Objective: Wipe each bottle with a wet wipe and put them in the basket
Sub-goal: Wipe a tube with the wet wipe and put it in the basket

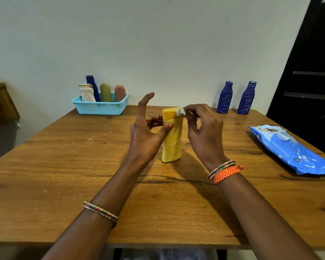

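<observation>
A yellow bottle (pixel 172 139) stands upright mid-table. My left hand (pixel 146 132) pinches its upper part between thumb and a finger, with the other fingers stretched up. My right hand (pixel 204 132) pinches a small white wet wipe (pixel 180 111) against the bottle's top right corner. Two blue bottles (pixel 224 97) (pixel 247 98) stand at the table's far right edge. The light blue basket (pixel 101 107) sits far left and holds a white bottle (pixel 87 93), a dark blue one (pixel 92 85), an olive one (pixel 105 92) and a pinkish one (pixel 120 92).
A blue pack of wet wipes (pixel 293 151) lies on the right side of the wooden table (pixel 64 166). A dark shelf unit (pixel 311 72) stands at the right, and a wooden piece of furniture (pixel 0 102) at the left.
</observation>
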